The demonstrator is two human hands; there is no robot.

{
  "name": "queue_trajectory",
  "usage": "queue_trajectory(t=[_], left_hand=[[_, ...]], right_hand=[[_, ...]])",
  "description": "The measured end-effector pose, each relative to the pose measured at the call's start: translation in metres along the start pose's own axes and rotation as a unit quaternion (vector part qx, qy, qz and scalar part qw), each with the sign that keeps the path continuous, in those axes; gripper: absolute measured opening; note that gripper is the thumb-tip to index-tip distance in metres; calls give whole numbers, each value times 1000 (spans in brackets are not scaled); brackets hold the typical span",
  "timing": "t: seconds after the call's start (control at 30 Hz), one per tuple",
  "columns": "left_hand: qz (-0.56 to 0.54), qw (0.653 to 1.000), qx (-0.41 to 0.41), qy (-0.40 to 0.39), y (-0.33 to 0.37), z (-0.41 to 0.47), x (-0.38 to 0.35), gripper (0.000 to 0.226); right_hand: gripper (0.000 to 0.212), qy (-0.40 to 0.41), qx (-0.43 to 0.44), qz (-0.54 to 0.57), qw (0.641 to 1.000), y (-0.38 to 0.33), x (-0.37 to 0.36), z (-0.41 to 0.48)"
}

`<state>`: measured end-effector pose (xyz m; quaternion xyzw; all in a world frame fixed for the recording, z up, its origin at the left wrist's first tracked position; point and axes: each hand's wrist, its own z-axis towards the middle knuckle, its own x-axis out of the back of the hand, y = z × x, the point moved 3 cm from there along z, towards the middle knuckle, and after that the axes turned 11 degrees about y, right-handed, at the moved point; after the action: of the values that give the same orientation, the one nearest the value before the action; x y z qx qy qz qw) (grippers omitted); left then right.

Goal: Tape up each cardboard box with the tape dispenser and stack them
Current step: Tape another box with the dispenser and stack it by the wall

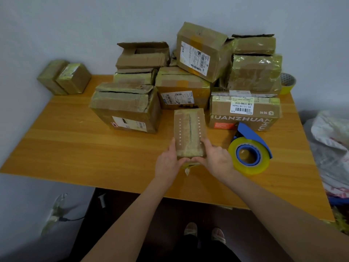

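Note:
A small taped cardboard box [189, 132] lies on the wooden table [75, 148] in front of me. My left hand [169, 163] grips its near left corner and my right hand [215, 158] grips its near right corner, thumbs on the near end. A loose strip of tape hangs below that end. The blue tape dispenser [249, 150] with a clear tape roll lies on the table just right of my right hand, untouched. Behind them sits a pile of several cardboard boxes [181, 86], some with open flaps.
Two small taped boxes [64, 77] stand side by side at the table's far left corner. A yellow tape roll [288, 83] sits at the far right behind the pile. Plastic bags [332, 144] lie to the right of the table. The wall is close behind.

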<state>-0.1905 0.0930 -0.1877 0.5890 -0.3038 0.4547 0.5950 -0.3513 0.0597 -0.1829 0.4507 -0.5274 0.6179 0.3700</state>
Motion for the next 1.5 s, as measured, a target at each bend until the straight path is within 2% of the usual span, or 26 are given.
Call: queue_trajectory(t=[0.13, 0.3, 0.43, 0.53, 0.67, 0.73, 0.83, 0.93, 1.0, 1.1, 1.17, 1.27, 1.37, 1.5], left_hand=[[-16, 1000, -2, -13, -8, 3, 0, 88], [-48, 998, -16, -45, -17, 2, 1, 81], [-132, 989, 9, -58, -18, 1, 7, 75], [-191, 977, 73, -61, -15, 3, 11, 71], [-168, 984, 41, -30, -7, 6, 11, 52], [-169, 983, 39, -52, -9, 6, 12, 51], [-187, 971, 112, -93, -21, 7, 14, 42], [-231, 941, 238, -72, -25, 11, 16, 49], [-264, 918, 288, -66, -18, 15, 17, 60], [-312, 879, 335, -134, -5, 19, 14, 72], [-345, 866, 328, -156, 0, 21, 14, 60], [-344, 896, 268, -81, -1, 29, 22, 51], [-333, 919, 210, -11, -3, 41, 40, 52], [-343, 922, 172, 47, -1, 61, 68, 47]], right_hand=[[73, -4, 22, 2, 1000, 4, -4, 3], [70, -35, 47, 65, 996, 20, -5, 4], [70, -66, 14, 110, 992, 24, -6, 6], [72, -66, -13, 126, 990, 23, -3, 8], [63, -51, 3, 104, 993, 17, -3, 8], [60, -69, 2, 121, 990, 21, -2, 7], [65, -80, -59, 199, 975, 33, 6, 8], [81, -72, -192, 281, 938, 36, 10, 12], [87, -94, -236, 317, 914, 31, 7, 17], [80, -129, -277, 368, 878, 16, 5, 19], [65, -137, -285, 394, 863, 7, 6, 19], [55, -112, -268, 411, 864, -1, 15, 26], [57, -76, -237, 423, 871, -16, 31, 35], [64, 17, -205, 449, 870, -43, 55, 44]])
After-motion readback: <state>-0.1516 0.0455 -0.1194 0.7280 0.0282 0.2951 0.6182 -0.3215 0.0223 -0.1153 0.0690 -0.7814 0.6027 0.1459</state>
